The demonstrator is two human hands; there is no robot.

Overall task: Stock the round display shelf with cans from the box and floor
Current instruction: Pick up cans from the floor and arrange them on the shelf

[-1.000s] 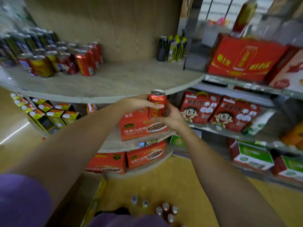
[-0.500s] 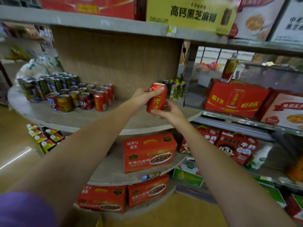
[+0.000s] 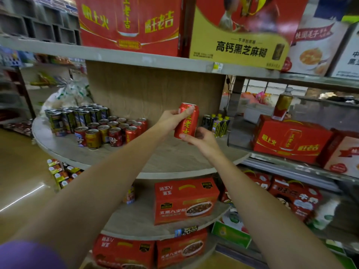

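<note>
The round pale wooden shelf (image 3: 174, 162) lies bare across its near and right parts, with a cluster of red and dark cans (image 3: 97, 125) at far left and small black-and-yellow bottles (image 3: 215, 123) at far right.

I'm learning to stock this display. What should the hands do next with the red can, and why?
Probably lower the red can leftward beside the standing cans. The left hand and right hand hold it, tilted, above bare round shelf board.
</note>
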